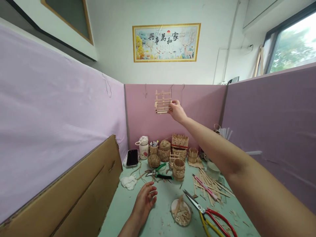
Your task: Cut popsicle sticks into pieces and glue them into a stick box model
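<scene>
Raised against the pink back panel, my right hand [175, 110] pinches the right side of a small wooden-stick rack [162, 102]. The rack has several thin crossbars and hangs level with the wire hooks [172, 88] there; whether it touches one I cannot tell. My left hand [146, 198] rests low over the green table with its fingers loosely curled and apart, holding nothing. Just beyond it lie green-handled pruning shears [160, 174]. To its right is a round dish [181, 212] of wood scraps, beside scissors with red handles [214, 214].
A woven cup [178, 169], twine balls [154, 161], a white bottle [143, 148] and a phone [132, 158] stand or lie toward the back. Loose wooden strips [214, 184] spread at the right under a pink pen-like tool [204, 187]. Cardboard [74, 197] borders the left.
</scene>
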A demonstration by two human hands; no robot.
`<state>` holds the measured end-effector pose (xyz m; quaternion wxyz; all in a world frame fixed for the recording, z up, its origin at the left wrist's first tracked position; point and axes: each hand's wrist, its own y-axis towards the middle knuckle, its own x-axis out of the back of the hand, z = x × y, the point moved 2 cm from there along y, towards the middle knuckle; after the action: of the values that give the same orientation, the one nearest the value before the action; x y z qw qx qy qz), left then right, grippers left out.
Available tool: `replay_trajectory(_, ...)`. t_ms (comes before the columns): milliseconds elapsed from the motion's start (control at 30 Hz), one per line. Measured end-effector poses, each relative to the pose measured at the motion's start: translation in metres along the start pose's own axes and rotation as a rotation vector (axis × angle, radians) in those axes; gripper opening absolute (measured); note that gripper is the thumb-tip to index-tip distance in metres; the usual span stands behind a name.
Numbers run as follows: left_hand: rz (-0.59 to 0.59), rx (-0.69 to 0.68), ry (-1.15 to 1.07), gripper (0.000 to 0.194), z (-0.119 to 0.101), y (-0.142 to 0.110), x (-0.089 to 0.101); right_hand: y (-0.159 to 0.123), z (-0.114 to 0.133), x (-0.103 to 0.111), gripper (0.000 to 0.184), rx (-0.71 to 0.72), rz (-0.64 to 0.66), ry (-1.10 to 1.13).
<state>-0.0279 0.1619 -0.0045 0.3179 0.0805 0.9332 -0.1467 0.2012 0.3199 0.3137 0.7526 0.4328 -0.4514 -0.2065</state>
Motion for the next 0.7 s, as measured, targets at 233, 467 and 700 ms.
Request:
replay_trajectory(233, -0.021, -0.013, -0.012, 0.034, 0.000, 0.003, 0.005, 0.037, 0.053, -0.041, 0.010, 0.058, 0.036, 0.058)
replay_trajectory(467, -0.032, 0.016, -0.027, 0.032, -0.001, 0.001, 0.004, 0.051, 0.073, -0.077, 0.010, 0.053, 0.048, 0.101)
replay_trajectory(700, -0.036, 0.030, -0.041, 0.032, -0.003, 0.000, 0.003, 0.049, 0.069, -0.087, 0.011, 0.036, 0.024, 0.092)
